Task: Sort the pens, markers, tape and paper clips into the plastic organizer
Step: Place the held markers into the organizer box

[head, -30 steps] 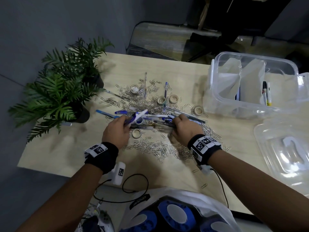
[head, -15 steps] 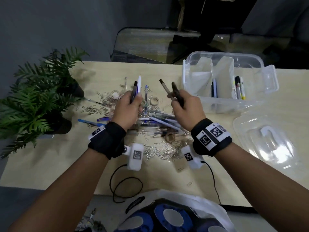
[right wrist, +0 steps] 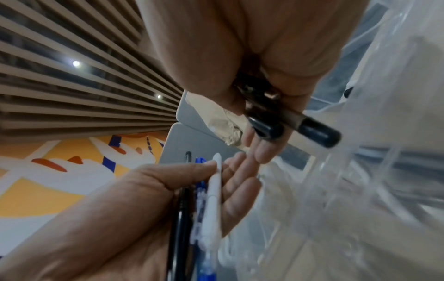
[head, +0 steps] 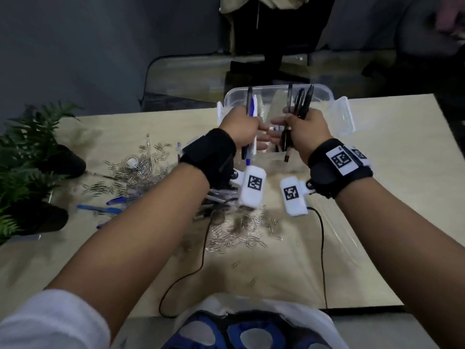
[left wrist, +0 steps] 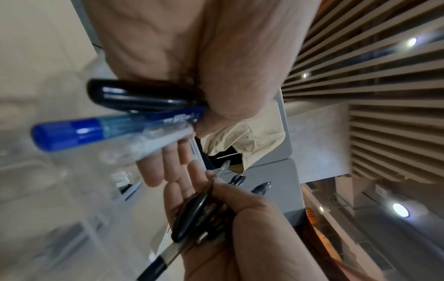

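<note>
My left hand [head: 241,129] grips a small bundle of pens [head: 249,109] upright: one black, one blue [left wrist: 84,131], one white [right wrist: 211,199]. Beside it my right hand [head: 304,132] grips several black pens [head: 299,104], also upright. Both hands hover close together over the near side of the clear plastic organizer [head: 324,93], fingers almost touching. Its compartments are mostly hidden behind the hands. A heap of paper clips [head: 151,170] lies to the left with a tape roll [head: 132,161] and loose blue pens [head: 100,209]. More pens [head: 216,197] lie under my left wrist.
Potted ferns [head: 25,147] stand at the table's left edge. Scattered clips [head: 239,233] and two black cables [head: 323,248] lie on the near table. A person in a beige top [head: 251,11] stands beyond the table's far side.
Both hands lifted their pens off the pile and carried them up and rightward, from above the heap to over the organizer. The pens now stand more upright.
</note>
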